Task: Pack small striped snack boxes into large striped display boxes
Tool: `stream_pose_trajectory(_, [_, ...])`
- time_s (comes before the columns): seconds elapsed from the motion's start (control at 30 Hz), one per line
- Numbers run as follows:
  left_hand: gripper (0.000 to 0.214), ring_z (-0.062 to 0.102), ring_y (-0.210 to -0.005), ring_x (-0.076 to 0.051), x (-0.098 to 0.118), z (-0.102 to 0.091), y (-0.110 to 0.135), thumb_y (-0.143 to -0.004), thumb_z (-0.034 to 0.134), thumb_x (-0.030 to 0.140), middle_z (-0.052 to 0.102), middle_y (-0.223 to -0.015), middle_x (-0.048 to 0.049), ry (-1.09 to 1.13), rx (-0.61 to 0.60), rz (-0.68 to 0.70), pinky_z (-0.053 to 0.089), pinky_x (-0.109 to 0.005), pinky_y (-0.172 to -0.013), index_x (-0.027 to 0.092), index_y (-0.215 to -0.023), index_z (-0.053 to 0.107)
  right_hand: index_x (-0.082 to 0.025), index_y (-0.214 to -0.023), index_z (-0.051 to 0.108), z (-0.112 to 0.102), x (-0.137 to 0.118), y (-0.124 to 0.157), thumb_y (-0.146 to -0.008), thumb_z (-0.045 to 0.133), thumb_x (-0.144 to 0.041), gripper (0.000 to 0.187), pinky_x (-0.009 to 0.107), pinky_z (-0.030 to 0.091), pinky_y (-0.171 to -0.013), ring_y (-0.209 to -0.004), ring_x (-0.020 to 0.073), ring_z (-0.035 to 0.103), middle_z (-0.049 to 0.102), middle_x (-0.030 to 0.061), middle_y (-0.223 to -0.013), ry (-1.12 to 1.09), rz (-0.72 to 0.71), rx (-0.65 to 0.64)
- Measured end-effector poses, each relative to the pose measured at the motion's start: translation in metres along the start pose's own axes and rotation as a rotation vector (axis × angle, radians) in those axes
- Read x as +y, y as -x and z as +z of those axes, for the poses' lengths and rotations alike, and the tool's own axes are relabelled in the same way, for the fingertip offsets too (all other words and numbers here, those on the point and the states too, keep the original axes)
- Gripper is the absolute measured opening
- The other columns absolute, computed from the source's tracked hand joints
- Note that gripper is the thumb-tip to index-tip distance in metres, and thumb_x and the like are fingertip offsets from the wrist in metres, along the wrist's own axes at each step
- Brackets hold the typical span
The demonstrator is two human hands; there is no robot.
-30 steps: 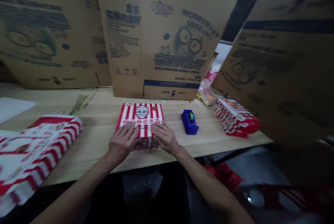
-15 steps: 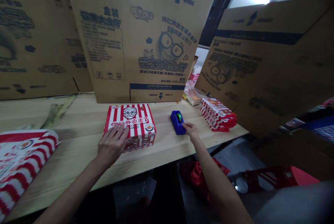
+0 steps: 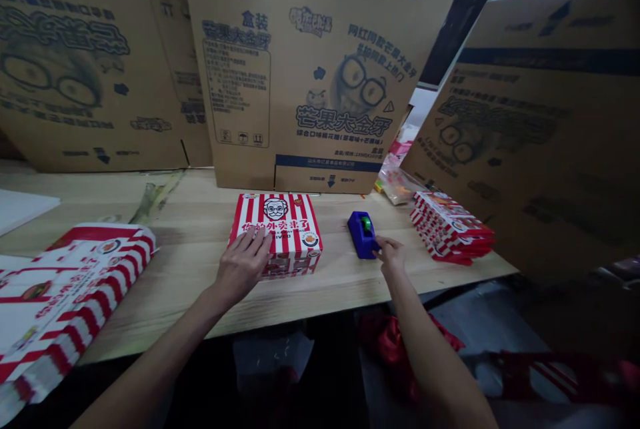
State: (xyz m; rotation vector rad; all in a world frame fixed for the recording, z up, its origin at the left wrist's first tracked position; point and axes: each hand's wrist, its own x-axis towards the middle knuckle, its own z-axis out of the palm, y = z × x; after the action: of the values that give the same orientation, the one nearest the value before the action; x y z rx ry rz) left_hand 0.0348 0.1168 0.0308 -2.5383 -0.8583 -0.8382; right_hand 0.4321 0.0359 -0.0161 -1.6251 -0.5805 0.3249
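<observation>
A red-and-white striped takeaway box [image 3: 295, 215] stands closed on the table. My left hand [image 3: 245, 255] lies flat on the near left part of its lid, fingers stretched out. To the right of the box is a blue tape dispenser [image 3: 361, 235] holding a green-cored roll [image 3: 367, 223]. The fingers of my right hand [image 3: 391, 254] are pinched together at the dispenser's near right end, on the end of the tape; the strip itself is barely visible.
A stack of folded striped boxes [image 3: 453, 227] sits at the table's right end. Flat striped box blanks [image 3: 95, 262] lie at the left, with white sheets [image 3: 25, 207] behind. Large cardboard cartons [image 3: 320, 82] wall off the back. A plastic bag [image 3: 399, 183] rests at the back right.
The head view has turned left, so everything sits further right in the picture and more blanks show. Both hands keep about the same places on the box and at the dispenser.
</observation>
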Motion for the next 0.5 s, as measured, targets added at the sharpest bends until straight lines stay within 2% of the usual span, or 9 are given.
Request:
stream_pose_trajectory(0.1, [0.038,0.053,-0.127,-0.035,-0.002,0.003,0.002,-0.094,0.048,0.024,0.06,-0.133,-0.0184,0.007,0.021,0.012,0.048,-0.049,-0.1,0.013,-0.128,0.06,-0.018,-0.064,0.06,-0.008,0.012,0.019,-0.063,0.066,-0.056,0.039,0.036,0.054,-0.065,-0.067,0.0183,0.063,0.065,0.0038,-0.07,-0.065,-0.073,-0.014])
stream_pose_trajectory(0.3, [0.035,0.057,-0.122,-0.033,-0.005,0.005,0.002,-0.094,0.049,0.025,0.063,-0.13,-0.0156,-0.031,0.069,0.039,0.05,-0.046,-0.098,0.014,-0.125,0.062,-0.016,-0.059,0.064,-0.012,0.035,0.039,-0.062,0.068,-0.051,0.035,0.043,0.049,-0.081,-0.091,0.0263,0.061,0.066,0.0106,-0.086,-0.004,-0.16,0.035])
stream_pose_trajectory(0.4, [0.033,0.059,-0.12,-0.032,-0.004,0.003,-0.001,-0.094,0.05,0.025,0.065,-0.126,-0.0153,-0.044,0.082,0.043,0.05,-0.045,-0.097,0.014,-0.122,0.063,-0.017,-0.055,0.061,-0.017,0.031,0.043,-0.062,0.067,-0.051,0.036,0.044,0.048,-0.079,-0.084,0.0264,0.06,0.064,0.0103,-0.08,0.038,-0.184,0.036])
stream_pose_trajectory(0.5, [0.033,0.059,-0.119,-0.031,-0.001,0.0,-0.003,-0.093,0.05,0.023,0.067,-0.123,-0.0165,-0.005,0.095,0.034,0.05,-0.045,-0.097,0.013,-0.121,0.064,-0.018,-0.06,0.06,-0.021,0.01,0.05,-0.069,0.062,-0.054,0.038,0.042,0.048,-0.077,-0.081,0.0246,0.058,0.063,0.0079,-0.077,0.067,-0.246,-0.036])
